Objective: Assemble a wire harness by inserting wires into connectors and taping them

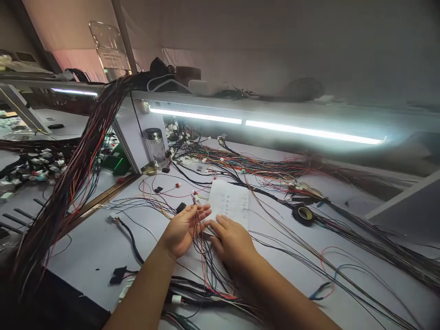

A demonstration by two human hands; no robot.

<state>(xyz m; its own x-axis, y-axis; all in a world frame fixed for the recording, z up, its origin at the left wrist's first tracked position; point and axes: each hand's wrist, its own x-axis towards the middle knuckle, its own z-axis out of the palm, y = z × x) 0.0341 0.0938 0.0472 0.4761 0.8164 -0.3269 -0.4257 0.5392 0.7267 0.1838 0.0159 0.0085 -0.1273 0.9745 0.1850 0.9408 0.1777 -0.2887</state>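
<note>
My left hand (184, 229) is closed round a bundle of thin wires (198, 224), red and dark ones, whose terminal ends stick up above the thumb. Close beside it, my right hand (231, 238) has its fingers stretched toward the bundle and over the lower part of a white printed sheet (228, 199). Whether the right fingertips touch a wire is hard to make out. A black connector (181, 207) lies just left of the wire ends. Below the hands the wires run down to the table and over black sleeved cables (202, 298).
A black tape roll (303, 214) lies to the right. Many loose wires (237, 162) cover the back of the table. A glass jar (156, 149) stands by the left post, near a thick hanging wire bundle (92, 142). A lit tube lamp (309, 130) runs under the shelf.
</note>
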